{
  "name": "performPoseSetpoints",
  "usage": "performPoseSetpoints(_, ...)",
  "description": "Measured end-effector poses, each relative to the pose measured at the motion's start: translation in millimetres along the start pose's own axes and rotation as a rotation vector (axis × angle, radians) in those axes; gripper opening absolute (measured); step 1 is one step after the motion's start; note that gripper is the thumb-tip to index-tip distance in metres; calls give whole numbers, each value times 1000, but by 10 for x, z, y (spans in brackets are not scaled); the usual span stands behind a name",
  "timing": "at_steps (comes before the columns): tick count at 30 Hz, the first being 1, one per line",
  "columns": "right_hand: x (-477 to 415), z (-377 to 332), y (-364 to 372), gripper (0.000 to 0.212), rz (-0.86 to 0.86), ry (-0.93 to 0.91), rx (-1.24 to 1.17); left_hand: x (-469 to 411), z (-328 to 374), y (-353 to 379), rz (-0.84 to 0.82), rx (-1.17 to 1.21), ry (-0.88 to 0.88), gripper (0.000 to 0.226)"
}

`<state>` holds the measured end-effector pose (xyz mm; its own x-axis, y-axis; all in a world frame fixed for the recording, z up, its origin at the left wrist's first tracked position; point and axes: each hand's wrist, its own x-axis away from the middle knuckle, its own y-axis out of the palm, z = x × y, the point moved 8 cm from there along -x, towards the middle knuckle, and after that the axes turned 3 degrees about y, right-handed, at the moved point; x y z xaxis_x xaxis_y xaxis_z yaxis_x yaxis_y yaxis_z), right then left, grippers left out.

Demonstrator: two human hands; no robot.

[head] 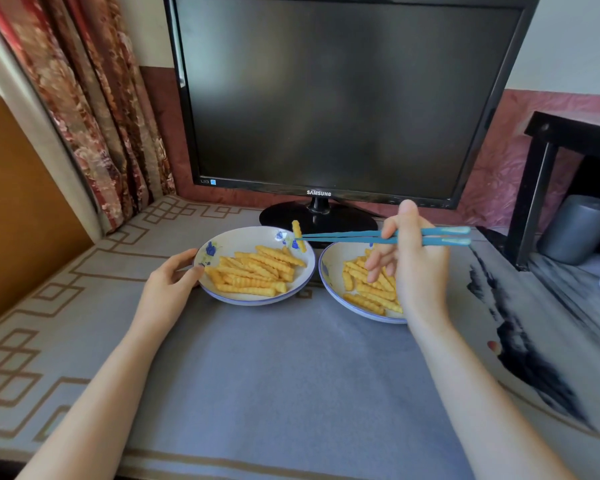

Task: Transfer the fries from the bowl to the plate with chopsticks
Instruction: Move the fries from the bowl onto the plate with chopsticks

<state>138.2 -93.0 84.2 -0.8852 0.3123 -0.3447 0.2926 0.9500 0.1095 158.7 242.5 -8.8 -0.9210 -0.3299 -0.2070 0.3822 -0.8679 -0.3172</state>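
- Blue chopsticks (347,240) sit in the right hand (413,258), fingers curled round them mid-length, thumb up, tips pointing left.
- Tips closed narrow on one crinkle fry (298,235), held near upright in the air over the far right rim of the left dish (243,233).
- Left hand (168,282) grips that dish's left rim, thumb on the near edge, fingers behind.
- Left dish: white, blue rim, blue flower print, with a loose heap of fries (257,271).
- Right dish (326,268): same make, just beside the left one, also holding fries and partly hidden by the right hand. Cannot tell which is bowl and which is plate.
- Surface: grey cloth (291,358) with a brown key-pattern border at left and dark ink-wash marks at right.
- Behind the dishes: black Samsung monitor (343,98), screen dark, its round foot near their far rims.
- Room: red floral curtain (94,116) at left; black shelf (548,161) at right, with a grey can (579,226) under it.
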Motion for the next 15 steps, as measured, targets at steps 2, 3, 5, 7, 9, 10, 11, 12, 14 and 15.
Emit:
performPoseSetpoints(2, 42, 63, 110, 42, -49, -11, 30, 3, 4, 3, -3, 2, 0, 25)
performPoseSetpoints(3, 53, 94, 148, 41, -71, -14, 48, 2, 1, 3, -2, 2, -1, 25)
performPoseSetpoints(5, 75, 146, 212, 41, -114, -17, 81, 3, -3, 1, 1, -2, -4, 28)
performPoseSetpoints(7, 99, 169, 270, 41, -160, -24, 119, 6, -4, 1, -1, -14, -9, 30)
performPoseSetpoints(9, 123, 183, 317, 40, -202, -29, 139, 5, -4, 2, -1, -22, -12, 31)
performPoseSetpoints(10, 126, 192, 332, 40, -217, -30, 144, 5, -5, 1, -2, -23, -13, 31)
performPoseSetpoints(11, 126, 191, 335, 40, -224, -32, 146, 4, -5, 0, -2, -25, -14, 31)
performPoseSetpoints(12, 117, 182, 324, 40, -221, -37, 145, 4, -5, -2, -1, -27, -15, 31)
performPoseSetpoints(14, 77, 129, 255, 40, -186, -47, 124, 2, -6, -5, 1, -34, -15, 32)
performPoseSetpoints(15, 46, 90, 203, 41, -159, -49, 102, 3, -3, -6, 1, -34, -14, 32)
